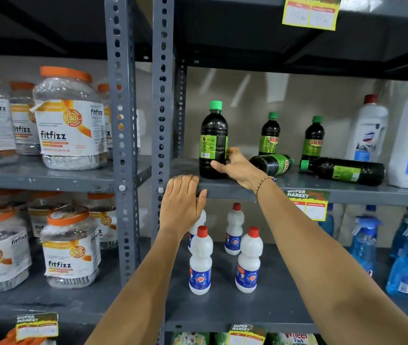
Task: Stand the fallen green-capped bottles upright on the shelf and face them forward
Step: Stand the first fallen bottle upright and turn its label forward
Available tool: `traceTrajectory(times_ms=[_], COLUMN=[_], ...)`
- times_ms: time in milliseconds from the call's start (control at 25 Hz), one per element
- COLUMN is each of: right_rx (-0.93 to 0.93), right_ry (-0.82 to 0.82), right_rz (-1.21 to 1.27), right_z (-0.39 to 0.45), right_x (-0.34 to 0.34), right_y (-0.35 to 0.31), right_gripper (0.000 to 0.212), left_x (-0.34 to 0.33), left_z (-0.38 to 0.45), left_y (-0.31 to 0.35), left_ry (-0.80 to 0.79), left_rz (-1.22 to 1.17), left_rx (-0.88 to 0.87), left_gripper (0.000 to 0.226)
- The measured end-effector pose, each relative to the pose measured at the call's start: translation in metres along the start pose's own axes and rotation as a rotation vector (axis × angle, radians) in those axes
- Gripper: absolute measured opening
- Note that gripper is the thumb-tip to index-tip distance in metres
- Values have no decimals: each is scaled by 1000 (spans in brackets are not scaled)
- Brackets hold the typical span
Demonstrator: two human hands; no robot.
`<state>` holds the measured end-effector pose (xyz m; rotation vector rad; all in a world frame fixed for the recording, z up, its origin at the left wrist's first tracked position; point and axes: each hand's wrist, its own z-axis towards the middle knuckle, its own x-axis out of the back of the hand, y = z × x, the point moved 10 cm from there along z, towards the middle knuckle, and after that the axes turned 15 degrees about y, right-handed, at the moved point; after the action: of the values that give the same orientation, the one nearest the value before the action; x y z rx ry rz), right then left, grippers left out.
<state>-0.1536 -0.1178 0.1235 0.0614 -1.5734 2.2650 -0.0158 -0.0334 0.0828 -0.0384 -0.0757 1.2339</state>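
1. The place is a shop, a supermarket aisle.
2. Grey slotted-steel shelving (122, 145) carries goods in repeated rows.
3. Yellow price tags (310, 12) hang on the shelf edges; one (307, 204) reads "SUPER MARKET".
4. Stock is grouped by kind: orange-lidded "fitfizz" jars (69, 118), green-capped bottles (269, 134), white red-capped cleaner bottles (200, 262) and blue spray bottles (407, 260).

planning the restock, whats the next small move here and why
Probably twist the held bottle with the right hand: it stands upright, but its barcode side faces out. Two bottles lie fallen behind.
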Motion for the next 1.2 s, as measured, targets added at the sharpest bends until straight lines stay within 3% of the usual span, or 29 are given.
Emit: traceTrajectory(times_ms=[320,1200], right_rx=[-8,23], right_ry=[-18,69], right_rz=[54,19], right_z=[-6,-10], right_x=[-1,11], right_y=[-1,-4], right_gripper=[92,79], left_x=[0,-4], left_z=[0,1], left_y=[1,-1], left_ry=[-29,-72], left_rz=[-24,-29], left_rx=[27,53], left_gripper=[42,48])
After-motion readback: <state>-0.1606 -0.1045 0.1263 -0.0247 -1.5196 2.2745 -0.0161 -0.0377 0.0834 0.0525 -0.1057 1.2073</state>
